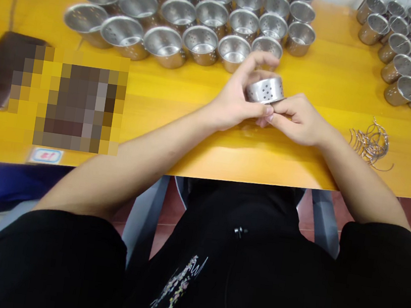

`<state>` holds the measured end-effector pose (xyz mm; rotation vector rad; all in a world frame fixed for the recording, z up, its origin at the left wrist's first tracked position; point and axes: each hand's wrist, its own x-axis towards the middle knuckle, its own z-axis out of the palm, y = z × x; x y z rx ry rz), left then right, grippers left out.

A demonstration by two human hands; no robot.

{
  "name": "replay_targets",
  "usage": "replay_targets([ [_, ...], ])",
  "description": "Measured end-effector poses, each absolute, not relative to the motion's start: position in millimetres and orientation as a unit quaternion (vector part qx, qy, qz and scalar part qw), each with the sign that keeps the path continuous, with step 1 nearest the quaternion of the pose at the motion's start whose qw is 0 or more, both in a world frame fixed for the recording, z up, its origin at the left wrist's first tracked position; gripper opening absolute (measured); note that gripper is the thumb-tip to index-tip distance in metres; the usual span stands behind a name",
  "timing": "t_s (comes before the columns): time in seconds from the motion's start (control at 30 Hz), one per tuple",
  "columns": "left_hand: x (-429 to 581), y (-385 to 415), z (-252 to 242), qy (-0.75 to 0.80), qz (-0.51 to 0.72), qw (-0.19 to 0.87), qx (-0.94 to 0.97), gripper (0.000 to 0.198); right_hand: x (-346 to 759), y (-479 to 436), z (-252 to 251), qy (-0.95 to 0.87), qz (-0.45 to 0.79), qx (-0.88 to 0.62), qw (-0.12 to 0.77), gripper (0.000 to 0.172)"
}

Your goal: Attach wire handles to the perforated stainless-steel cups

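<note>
A: Looking down in the head view, where is the piece being worked on?

B: The perforated cup [267, 90] is held up between both hands, over the near part of the yellow worktop [228, 154]. It is tilted, its flanged rim on the lower side; I can't see into its mouth.

A: And how are the hands set?

B: The left hand [237, 95] is curled around the cup, fingers arching over the far side and thumb along the lower edge. The right hand [302, 120] has thumb and forefinger drawn together, seemingly pinching the rim. Whether a wire is caught there too is too small to tell.

A: What lies around them?

B: Rows of cups [200, 45] stand beyond the hands. To the right, a group of cups [403, 92] shows thin wires over several mouths, and a loose heap of curved wires [385, 143] lies near the right forearm.

A: Which step would you call this?

B: My judgement: close fingertip work at the rim, with the left hand as the support.

A: What does the next move call for?

B: A steady left hold, I'd think, and small, careful pressure from the right fingertips, without twisting the cup.
</note>
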<state>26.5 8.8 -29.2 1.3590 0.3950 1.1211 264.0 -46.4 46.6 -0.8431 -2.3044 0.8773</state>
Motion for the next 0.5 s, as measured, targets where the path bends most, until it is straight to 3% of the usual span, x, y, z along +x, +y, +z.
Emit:
replay_targets([
  [0.5, 26.6, -13.4, -6.2, 0.202, 0.485, 0.646, 0.553, 0.109, 264.2, -44.9, 46.3, -0.859, 0.330, -0.285, 0.268, 0.038],
])
